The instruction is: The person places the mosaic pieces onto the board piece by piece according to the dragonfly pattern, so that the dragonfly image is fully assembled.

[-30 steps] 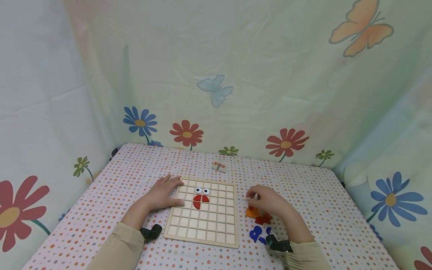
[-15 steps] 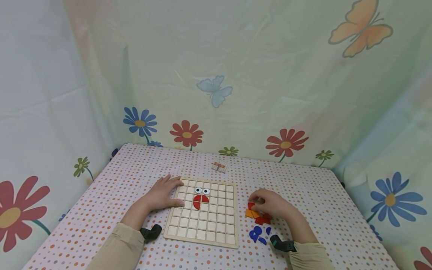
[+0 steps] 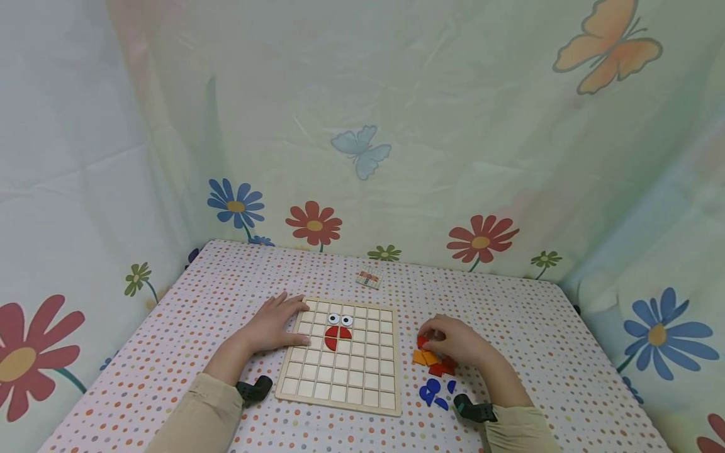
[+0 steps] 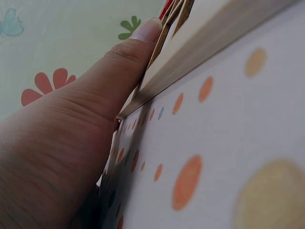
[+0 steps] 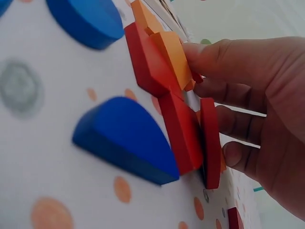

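Observation:
A light wooden grid board (image 3: 340,377) lies on the table, holding two round eye pieces (image 3: 340,319) and several red curved pieces (image 3: 331,338) in its upper cells. My left hand (image 3: 272,324) rests at the board's left edge with fingers spread. Its thumb (image 4: 119,67) lies on the board's rim in the left wrist view. Right of the board, my right hand (image 3: 453,340) is over a pile of orange pieces (image 3: 425,357) and red pieces (image 5: 178,129). Thumb and forefinger pinch a red piece (image 3: 421,341), mostly hidden behind the thumb in the right wrist view.
Blue pieces (image 3: 433,385), round and half-round, lie nearer me, below the red and orange pile. A small pattern card (image 3: 369,279) is at the back of the dotted table (image 3: 238,428). Flowered curtains (image 3: 425,157) surround the table.
My right hand has shifted slightly right and toward me, its thumb and forefinger closing at a red piece in the pile. The left hand and the board have stayed put.

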The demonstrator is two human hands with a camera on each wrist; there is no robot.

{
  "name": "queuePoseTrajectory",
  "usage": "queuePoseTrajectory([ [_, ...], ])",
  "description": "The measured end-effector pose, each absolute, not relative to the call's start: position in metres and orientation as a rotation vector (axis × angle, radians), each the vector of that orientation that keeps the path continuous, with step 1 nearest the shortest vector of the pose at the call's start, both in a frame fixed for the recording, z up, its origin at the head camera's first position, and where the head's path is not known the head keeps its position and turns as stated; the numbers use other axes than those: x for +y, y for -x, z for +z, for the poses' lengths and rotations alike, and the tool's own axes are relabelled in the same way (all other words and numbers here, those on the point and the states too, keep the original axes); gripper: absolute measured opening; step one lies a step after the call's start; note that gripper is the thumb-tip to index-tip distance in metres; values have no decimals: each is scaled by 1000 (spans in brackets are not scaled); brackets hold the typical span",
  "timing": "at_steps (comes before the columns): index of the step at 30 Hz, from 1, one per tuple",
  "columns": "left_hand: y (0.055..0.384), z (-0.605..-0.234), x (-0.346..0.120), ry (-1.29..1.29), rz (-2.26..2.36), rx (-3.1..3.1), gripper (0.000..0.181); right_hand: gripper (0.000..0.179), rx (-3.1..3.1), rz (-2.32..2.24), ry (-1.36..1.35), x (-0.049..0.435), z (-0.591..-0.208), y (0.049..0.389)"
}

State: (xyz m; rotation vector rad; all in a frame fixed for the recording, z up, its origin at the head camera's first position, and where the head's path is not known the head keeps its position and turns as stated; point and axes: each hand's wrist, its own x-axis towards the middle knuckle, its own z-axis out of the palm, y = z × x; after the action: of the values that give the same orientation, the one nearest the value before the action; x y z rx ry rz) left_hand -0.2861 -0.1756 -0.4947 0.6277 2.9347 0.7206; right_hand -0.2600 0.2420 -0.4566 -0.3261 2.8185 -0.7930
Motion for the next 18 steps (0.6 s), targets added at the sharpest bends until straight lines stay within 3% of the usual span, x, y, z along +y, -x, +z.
queuePoseTrajectory([
  [9, 287, -495, -176, -632, 725, 2930, 83, 13, 2828, -812, 302, 239, -454, 259],
  [18, 285, -492, -176, -622, 741, 2910, 82, 15, 2849, -771, 479, 224, -441, 258],
])
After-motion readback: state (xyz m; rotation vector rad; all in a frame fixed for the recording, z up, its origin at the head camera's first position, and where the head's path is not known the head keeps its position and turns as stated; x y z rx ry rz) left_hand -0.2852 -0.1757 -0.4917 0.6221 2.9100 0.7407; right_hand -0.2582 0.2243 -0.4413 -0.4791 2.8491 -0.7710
